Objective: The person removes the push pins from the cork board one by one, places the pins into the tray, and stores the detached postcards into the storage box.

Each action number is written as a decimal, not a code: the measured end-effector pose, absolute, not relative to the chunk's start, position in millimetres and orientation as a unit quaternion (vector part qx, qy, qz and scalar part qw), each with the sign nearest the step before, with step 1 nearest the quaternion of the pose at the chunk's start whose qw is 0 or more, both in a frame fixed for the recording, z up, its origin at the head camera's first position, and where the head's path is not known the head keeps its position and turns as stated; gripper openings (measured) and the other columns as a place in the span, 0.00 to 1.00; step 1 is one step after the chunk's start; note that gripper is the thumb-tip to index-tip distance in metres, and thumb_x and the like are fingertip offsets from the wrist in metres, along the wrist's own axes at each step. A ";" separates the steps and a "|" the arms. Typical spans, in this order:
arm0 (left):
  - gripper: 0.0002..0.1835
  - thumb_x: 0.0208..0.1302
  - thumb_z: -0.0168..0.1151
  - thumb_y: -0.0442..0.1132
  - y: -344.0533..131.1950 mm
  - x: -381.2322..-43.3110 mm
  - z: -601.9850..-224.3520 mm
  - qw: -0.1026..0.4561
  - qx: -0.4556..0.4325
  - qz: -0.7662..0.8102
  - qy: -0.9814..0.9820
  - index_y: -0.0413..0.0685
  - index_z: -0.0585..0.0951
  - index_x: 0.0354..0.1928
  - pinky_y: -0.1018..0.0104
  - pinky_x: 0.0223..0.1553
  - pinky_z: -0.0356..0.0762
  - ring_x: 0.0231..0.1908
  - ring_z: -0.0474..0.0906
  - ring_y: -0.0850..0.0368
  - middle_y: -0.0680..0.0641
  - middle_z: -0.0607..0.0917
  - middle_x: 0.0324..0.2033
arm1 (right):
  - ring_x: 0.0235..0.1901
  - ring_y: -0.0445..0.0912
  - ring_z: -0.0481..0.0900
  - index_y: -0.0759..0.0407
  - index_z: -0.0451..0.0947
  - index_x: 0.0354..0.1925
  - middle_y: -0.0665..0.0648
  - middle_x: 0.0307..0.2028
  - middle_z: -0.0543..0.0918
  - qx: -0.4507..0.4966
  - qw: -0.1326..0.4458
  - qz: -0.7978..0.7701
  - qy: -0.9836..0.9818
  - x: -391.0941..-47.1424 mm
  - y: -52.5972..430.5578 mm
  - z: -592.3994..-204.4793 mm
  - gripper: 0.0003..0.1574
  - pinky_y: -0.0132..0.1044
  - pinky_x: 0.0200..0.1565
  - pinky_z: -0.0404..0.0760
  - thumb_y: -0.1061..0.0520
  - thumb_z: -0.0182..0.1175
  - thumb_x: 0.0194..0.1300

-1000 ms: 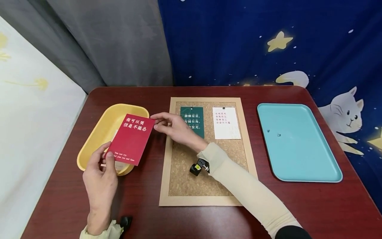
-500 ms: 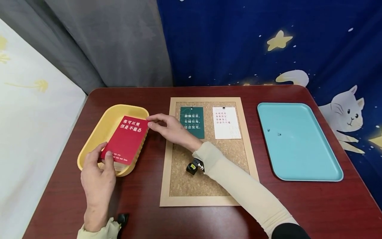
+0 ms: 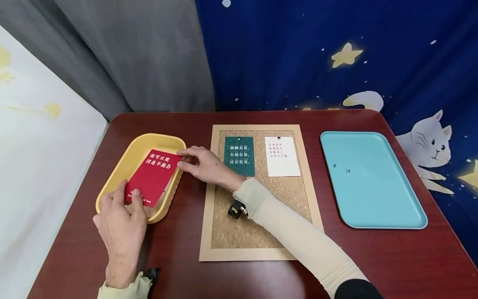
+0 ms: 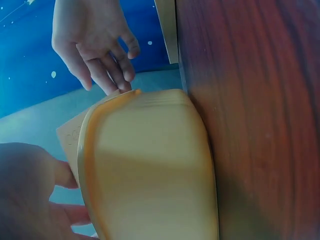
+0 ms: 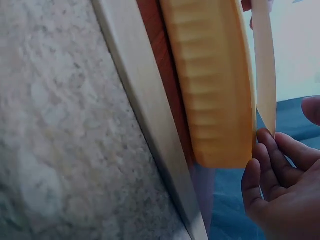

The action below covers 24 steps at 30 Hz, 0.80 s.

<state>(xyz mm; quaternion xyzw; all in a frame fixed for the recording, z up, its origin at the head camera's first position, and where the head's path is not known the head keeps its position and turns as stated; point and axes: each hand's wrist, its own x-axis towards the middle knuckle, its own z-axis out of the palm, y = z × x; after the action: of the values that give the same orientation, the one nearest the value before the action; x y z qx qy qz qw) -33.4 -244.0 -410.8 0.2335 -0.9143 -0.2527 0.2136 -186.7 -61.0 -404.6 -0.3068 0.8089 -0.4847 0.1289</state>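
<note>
A red card (image 3: 153, 176) with white lettering is held at a slant over the yellow basket (image 3: 112, 176). My left hand (image 3: 121, 230) holds the card's lower left part, thumb on its face. At the upper right corner, my right hand (image 3: 203, 165) pinches the card. The right wrist view shows the card (image 5: 265, 65) edge-on above the basket's ribbed side (image 5: 210, 95). In the left wrist view the basket (image 4: 150, 165) hides part of the card (image 4: 69, 132). Something pale lies in the basket under the card, mostly hidden.
A wood-framed corkboard (image 3: 257, 211) lies mid-table under my right forearm. Pinned near its top are a green card (image 3: 239, 157) and a white card (image 3: 282, 157). At the right lies a light blue tray (image 3: 377, 187) with a small pin (image 3: 348, 170) and another small piece.
The red card has moved left and down, further over the basket. Both hands have shifted left with it and keep their hold.
</note>
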 end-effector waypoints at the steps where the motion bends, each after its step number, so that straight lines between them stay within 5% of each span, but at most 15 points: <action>1: 0.28 0.71 0.51 0.47 -244.8 -33.8 -410.9 0.210 0.233 -0.252 -0.915 0.47 0.69 0.71 0.43 0.45 0.54 0.52 0.71 0.36 0.31 0.75 0.54 | 0.53 0.43 0.77 0.53 0.77 0.62 0.51 0.50 0.82 -0.310 0.121 -0.476 0.814 -186.7 -61.8 -403.9 0.25 0.31 0.53 0.76 0.49 0.61 0.69; 10: 0.30 0.72 0.50 0.49 -248.4 -35.2 -408.5 0.185 0.235 -0.232 -0.926 0.44 0.68 0.71 0.40 0.49 0.55 0.54 0.72 0.34 0.31 0.75 0.57 | 0.58 0.41 0.70 0.48 0.75 0.65 0.48 0.62 0.78 -0.334 0.089 -0.391 0.853 -189.5 -69.1 -395.4 0.27 0.33 0.60 0.74 0.45 0.58 0.70; 24: 0.29 0.71 0.48 0.39 -253.4 -46.2 -408.4 0.147 0.232 -0.225 -0.935 0.37 0.65 0.71 0.35 0.51 0.55 0.59 0.69 0.32 0.27 0.73 0.59 | 0.50 0.38 0.68 0.42 0.76 0.63 0.42 0.62 0.79 -0.348 0.036 -0.247 0.904 -198.1 -85.0 -392.3 0.25 0.35 0.53 0.62 0.43 0.56 0.70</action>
<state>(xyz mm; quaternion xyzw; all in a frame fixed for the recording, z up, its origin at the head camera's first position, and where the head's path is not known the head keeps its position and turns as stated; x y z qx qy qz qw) -46.2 -253.4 -408.4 0.2318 -0.9350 -0.2248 0.1468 -198.1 -85.0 -392.3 -0.3479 0.9037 -0.2471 0.0357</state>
